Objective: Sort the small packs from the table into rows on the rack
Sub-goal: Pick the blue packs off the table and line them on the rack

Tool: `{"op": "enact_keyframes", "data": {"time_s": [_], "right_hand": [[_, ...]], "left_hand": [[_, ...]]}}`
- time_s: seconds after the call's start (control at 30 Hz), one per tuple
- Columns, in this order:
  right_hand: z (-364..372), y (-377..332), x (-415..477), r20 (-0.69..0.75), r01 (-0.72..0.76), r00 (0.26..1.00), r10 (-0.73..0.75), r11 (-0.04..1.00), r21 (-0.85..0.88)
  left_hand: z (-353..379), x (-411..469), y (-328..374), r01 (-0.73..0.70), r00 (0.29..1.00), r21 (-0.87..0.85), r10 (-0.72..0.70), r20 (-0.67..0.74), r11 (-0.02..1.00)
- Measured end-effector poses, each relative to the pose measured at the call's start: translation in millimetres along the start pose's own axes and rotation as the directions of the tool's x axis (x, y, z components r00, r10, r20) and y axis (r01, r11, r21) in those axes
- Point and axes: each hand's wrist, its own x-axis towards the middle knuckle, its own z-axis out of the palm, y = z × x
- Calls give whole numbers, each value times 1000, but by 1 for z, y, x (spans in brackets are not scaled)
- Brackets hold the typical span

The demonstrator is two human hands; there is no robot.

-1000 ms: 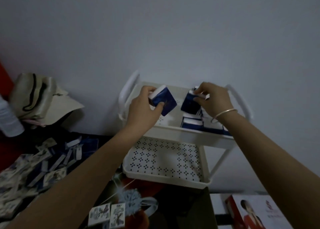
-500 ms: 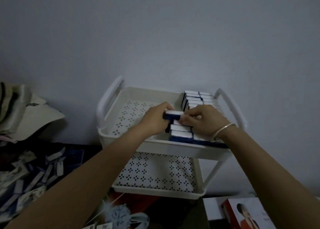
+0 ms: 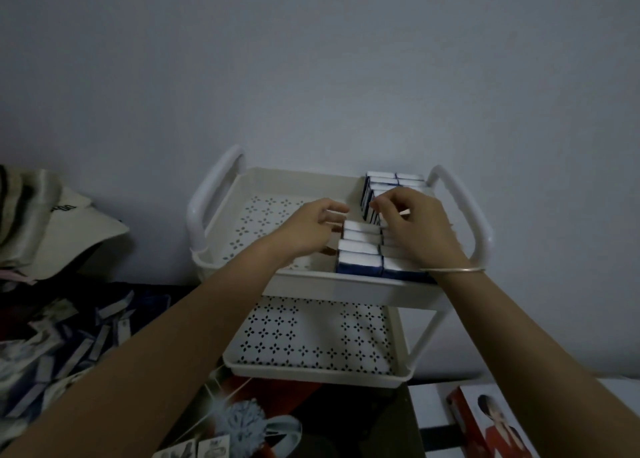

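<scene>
A pale cap lies at the far left on a heap of cloth. Below it, loose packs are scattered over the dark worktop. They are small flat blue boxes with white edges and printed faces.

The white rack stands against the wall with a looped handle at each end and 2 perforated trays. The left part of the top tray shows only its star-shaped holes. Its right part holds the sorted packs, standing on edge in 2 rows side by side, white tops up and dark blue faces forward.

The left hand reaches in from the left with its fingers loosely extended, their tips at the left row. Its thumb is hidden, so I cannot tell whether it holds a pack. The right hand, with a thin bracelet on its wrist, covers the middle of the right row with bent fingers whose tips rest on the pack tops. I cannot tell whether they pinch one.

The lower tray shows only its perforated floor. A red box lies at the bottom right.
</scene>
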Motion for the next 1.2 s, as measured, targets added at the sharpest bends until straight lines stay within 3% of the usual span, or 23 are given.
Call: {"op": "enact_keyframes", "data": {"time_s": [0.17, 0.37, 0.47, 0.53, 0.63, 0.7, 0.83, 0.93, 1.03, 1.1, 1.2], "right_hand": [[8, -40, -21, -55, 236, 970, -236, 972, -7], [53, -92, -80, 124, 330, 926, -357, 923, 197], [107, -101, -119, 300, 289, 881, -366, 918, 274], [146, -107, -151, 456, 256, 811, -365, 924, 284], [197, -109, -197, 663, 240, 654, -365, 931, 276], [228, -111, -225, 748, 216, 562, -352, 936, 278], [278, -124, -268, 827, 237, 477, -298, 950, 205], [309, -136, -286, 847, 244, 498, -185, 967, 68], [335, -147, -292, 800, 163, 599, -36, 983, -78], [348, -149, -286, 756, 102, 653, 44, 984, -144], [366, -153, -275, 726, -39, 672, 146, 986, -162]], "left_hand": [[-25, -41, 10, -166, 963, 160, 195, -185, 973], [-75, -135, -22, -278, 854, 152, 316, -414, 949], [-100, -187, -77, -121, 822, 157, 187, -538, 980], [-109, -227, -127, 79, 811, 136, 16, -585, 987], [-113, -285, -197, 378, 753, 145, -212, -623, 914], [-113, -323, -232, 489, 696, 105, -315, -646, 866], [-106, -384, -282, 656, 565, 120, -378, -733, 745], [-94, -412, -305, 772, 468, 160, -379, -798, 615], [-88, -427, -322, 816, 395, 147, -354, -848, 559], [-86, -428, -332, 815, 393, 139, -360, -846, 562], [-85, -425, -345, 819, 408, 134, -403, -819, 558]]}}
